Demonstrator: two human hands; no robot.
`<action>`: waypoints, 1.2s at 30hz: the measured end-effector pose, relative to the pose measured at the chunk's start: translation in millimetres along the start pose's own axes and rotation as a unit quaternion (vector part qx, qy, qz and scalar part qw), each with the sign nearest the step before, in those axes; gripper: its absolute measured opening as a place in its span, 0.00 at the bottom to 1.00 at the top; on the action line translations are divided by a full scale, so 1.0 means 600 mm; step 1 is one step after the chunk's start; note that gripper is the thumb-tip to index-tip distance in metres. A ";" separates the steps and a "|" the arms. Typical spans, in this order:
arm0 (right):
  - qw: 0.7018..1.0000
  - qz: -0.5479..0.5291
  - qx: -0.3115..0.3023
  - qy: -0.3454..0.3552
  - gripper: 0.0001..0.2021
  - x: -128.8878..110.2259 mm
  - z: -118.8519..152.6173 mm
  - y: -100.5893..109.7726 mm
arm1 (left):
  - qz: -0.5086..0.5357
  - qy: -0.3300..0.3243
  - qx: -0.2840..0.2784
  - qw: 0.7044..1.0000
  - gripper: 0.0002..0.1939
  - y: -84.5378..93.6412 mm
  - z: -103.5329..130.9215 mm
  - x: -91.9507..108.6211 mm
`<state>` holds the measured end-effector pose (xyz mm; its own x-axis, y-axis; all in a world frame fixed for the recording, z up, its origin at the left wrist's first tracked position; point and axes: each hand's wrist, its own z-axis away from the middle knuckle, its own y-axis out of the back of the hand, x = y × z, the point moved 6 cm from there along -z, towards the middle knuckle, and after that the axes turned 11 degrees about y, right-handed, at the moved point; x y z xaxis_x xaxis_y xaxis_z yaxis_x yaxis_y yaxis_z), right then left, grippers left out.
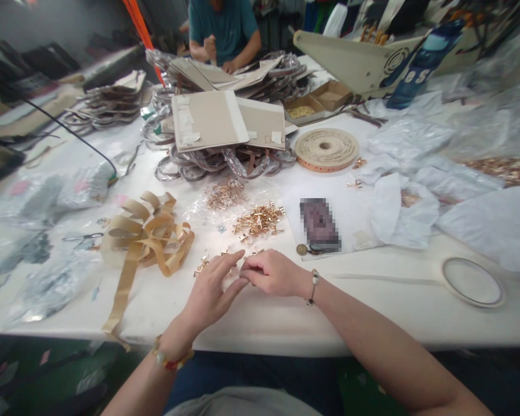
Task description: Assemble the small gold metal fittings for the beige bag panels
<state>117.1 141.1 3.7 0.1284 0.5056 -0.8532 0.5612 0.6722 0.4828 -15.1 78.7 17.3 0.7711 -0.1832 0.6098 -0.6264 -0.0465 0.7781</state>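
Observation:
My left hand [214,289] rests low over the white table with its fingers stretched out and apart. Its thumb tip meets the fingertips of my right hand [277,273], which are pinched together. Whatever is between those fingertips, if anything, is hidden or too small to name. Several small gold metal fittings [202,266] lie beside and behind my left fingers. Just beyond both hands is a larger heap of the same gold fittings [259,221]. Farther back, more small metal pieces [225,195] sit on clear plastic.
Tan ribbon [132,260] lies in loops at left, near a pair of scissors [83,237]. A blurred-out phone-like object [320,224] and a tape roll [472,282] are at right. Behind stand a strip roll [327,147] and stacked beige panels [205,121]. A co-worker [223,34] sits opposite.

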 end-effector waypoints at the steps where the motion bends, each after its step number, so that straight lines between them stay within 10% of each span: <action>1: 1.000 0.013 -0.004 0.006 0.09 -0.001 0.000 -0.001 | 0.003 0.013 0.005 1.000 0.18 -0.001 -0.002 0.001; 11: 0.998 0.058 0.008 0.014 0.09 -0.004 0.000 0.003 | 0.021 0.109 0.019 0.994 0.02 0.009 -0.013 -0.012; 36: 0.991 -0.070 0.068 -0.089 0.11 0.015 0.002 0.005 | -0.032 0.022 0.162 0.986 0.04 0.006 -0.006 0.016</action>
<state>120.7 147.2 -2.8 0.1765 0.3002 -0.9374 0.6876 0.6438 0.3357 -9.3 80.1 26.6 0.8094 -0.1277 0.5732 -0.5752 -0.3696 0.7298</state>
